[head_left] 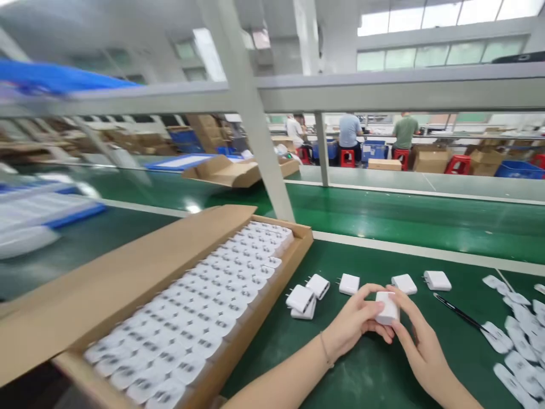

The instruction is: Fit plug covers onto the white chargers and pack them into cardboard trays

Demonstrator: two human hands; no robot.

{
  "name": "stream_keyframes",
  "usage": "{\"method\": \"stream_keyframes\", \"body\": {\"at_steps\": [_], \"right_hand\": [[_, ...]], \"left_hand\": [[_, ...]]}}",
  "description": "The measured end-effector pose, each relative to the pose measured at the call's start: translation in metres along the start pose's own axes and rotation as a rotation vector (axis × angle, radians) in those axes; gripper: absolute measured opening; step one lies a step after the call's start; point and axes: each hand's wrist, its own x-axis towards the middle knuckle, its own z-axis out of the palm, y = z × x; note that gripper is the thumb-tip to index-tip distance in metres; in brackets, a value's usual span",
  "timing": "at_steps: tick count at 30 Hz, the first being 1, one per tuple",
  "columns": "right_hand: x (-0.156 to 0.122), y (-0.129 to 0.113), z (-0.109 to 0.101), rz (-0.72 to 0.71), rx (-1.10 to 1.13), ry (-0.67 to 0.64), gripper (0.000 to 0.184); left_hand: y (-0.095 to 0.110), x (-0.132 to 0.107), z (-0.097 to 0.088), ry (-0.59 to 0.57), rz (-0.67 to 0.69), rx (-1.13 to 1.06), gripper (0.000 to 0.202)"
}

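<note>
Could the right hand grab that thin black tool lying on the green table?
Probably yes. The thin black tool lies just right of the right hand, nothing between them, though that hand is holding a white charger.

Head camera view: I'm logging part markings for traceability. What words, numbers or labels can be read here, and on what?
Nothing here is legible.
Boxed chargers, in the cardboard box: dark print on each face, too blurred to read.
White charger in the left hand and right hand: no print shows.
White film pieces at right: blank or too blurred.
</note>
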Motion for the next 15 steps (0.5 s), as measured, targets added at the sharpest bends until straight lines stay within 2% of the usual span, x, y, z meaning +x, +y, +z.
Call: {"method": "stream_keyframes", "body": {"at_steps": [2,4,7,9,10,11,12,15], "right_hand": [[0.001,0.006,-0.001,0.053,0.055,0.046,0.044],[0.003,0.010,-0.004,0.118,0.132,0.112,0.044],[0.006,0.012,-0.010,0.187,0.173,0.140,0.039],[0.005,0.013,-0.012,0.194,0.136,0.127,0.037],[0.005,0.013,-0.012,0.177,0.111,0.113,0.036],[0.005,0.013,-0.012,0.149,0.083,0.097,0.035],[0.004,0.013,-0.012,0.112,0.057,0.085,0.034],[0.004,0.015,-0.010,0.012,-0.005,0.072,0.030]], "left_hand": [[0.009,0.002,-0.001,0.071,0.093,0.015,0.047],[0.033,0.003,0.002,0.134,0.217,0.029,0.050],[0.090,0.005,0.009,0.192,0.409,0.097,0.042],[0.134,0.005,0.005,0.218,0.516,0.191,0.041],[0.155,0.004,0.000,0.241,0.563,0.293,0.043],[0.174,0.002,-0.008,0.300,0.587,0.653,0.041],[0.190,-0.001,-0.018,0.343,0.534,1.000,0.037],[0.215,-0.013,-0.052,0.360,0.341,1.337,0.026]]}}
